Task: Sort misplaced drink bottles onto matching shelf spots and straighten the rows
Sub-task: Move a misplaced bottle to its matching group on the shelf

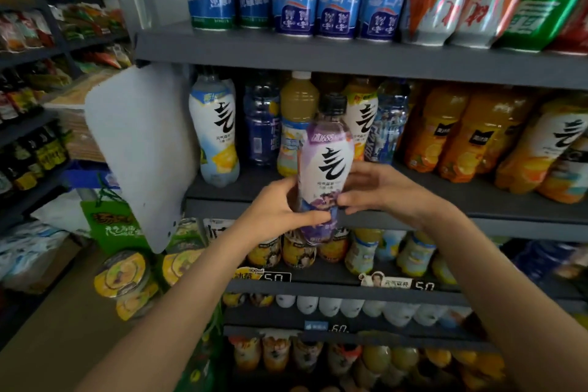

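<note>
Purple-labelled and black-capped, the bottle (324, 165) stands upright at the centre of the head view, in front of the middle shelf (477, 197). We see our left hand (280, 207) curled round its lower left side and our right hand (378, 189) pinching its lower right. Behind it stand a yellow juice bottle (297, 118) and orange bottles (445, 134).

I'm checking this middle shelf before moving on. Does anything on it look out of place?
Yes. The left end mixes kinds: a yellow-label white bottle, a dark blue bottle and a yellow juice bottle stand side by side. The purple-label bottle, off the shelf, is held by the left hand and right hand.
</note>
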`<action>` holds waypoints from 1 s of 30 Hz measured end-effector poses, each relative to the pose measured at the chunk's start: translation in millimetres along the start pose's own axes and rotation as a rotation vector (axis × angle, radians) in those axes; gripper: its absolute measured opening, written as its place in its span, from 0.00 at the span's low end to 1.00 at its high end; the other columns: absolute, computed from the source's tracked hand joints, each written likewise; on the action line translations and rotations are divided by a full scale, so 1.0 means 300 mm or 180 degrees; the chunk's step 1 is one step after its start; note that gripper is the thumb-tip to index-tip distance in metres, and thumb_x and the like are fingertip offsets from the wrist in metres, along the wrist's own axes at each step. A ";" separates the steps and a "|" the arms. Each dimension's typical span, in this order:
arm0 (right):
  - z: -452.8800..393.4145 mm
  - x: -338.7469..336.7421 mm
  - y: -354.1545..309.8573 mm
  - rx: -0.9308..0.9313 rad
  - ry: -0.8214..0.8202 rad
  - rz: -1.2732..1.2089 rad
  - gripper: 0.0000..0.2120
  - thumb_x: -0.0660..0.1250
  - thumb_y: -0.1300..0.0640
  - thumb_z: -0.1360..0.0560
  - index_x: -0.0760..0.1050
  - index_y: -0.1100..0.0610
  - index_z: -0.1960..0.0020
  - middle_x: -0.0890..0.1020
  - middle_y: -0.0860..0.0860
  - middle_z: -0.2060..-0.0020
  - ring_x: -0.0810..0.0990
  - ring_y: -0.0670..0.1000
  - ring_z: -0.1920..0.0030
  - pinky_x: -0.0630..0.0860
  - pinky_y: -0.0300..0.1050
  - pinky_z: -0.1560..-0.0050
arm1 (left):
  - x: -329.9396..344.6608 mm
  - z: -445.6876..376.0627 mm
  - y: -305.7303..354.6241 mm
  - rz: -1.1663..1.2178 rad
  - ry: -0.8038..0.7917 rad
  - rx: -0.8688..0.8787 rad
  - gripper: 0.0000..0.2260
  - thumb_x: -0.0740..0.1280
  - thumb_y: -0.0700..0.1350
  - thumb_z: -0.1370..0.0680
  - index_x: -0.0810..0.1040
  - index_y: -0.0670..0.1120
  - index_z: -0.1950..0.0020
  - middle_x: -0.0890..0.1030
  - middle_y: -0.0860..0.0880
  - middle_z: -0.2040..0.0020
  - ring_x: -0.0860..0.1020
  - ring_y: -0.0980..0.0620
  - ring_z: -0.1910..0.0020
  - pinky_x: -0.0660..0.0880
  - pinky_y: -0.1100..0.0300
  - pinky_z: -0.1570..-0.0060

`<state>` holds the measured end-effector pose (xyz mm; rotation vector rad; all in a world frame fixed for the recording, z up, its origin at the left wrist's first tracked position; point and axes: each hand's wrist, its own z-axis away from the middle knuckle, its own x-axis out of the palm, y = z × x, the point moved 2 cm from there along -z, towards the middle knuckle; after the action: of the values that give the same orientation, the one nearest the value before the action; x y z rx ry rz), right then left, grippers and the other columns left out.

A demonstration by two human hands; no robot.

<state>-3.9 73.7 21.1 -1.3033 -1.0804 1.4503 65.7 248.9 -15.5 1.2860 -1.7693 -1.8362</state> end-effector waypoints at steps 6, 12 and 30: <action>0.169 -0.018 0.111 -0.0103 0.0922 -0.0183 0.14 0.71 0.65 0.30 0.74 0.56 0.46 0.82 0.48 0.53 0.81 0.45 0.55 0.80 0.42 0.55 | 0.158 -0.030 0.051 -0.0227 -0.0245 0.0069 0.34 0.79 0.56 0.39 0.73 0.49 0.37 0.78 0.52 0.40 0.76 0.54 0.41 0.74 0.53 0.41; 0.337 -0.100 0.280 -0.0038 0.1904 0.0346 0.18 0.77 0.55 0.34 0.78 0.57 0.47 0.83 0.48 0.52 0.81 0.45 0.51 0.78 0.41 0.49 | 0.451 -0.041 0.095 -0.0927 -0.0530 0.0381 0.24 0.79 0.45 0.36 0.76 0.49 0.43 0.81 0.49 0.47 0.78 0.52 0.48 0.72 0.61 0.54; 0.998 -0.847 0.910 0.0759 0.2488 0.0908 0.24 0.78 0.48 0.38 0.77 0.55 0.46 0.81 0.47 0.55 0.79 0.46 0.51 0.68 0.30 0.67 | 1.489 -0.182 0.160 -0.1627 -0.0771 -0.0517 0.27 0.69 0.48 0.25 0.64 0.45 0.28 0.68 0.47 0.29 0.67 0.48 0.31 0.63 0.64 0.45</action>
<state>-302.6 -250.5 -164.4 -1.6770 -0.2092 1.0500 -162.4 -121.9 -139.1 1.6149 -1.4413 -2.4440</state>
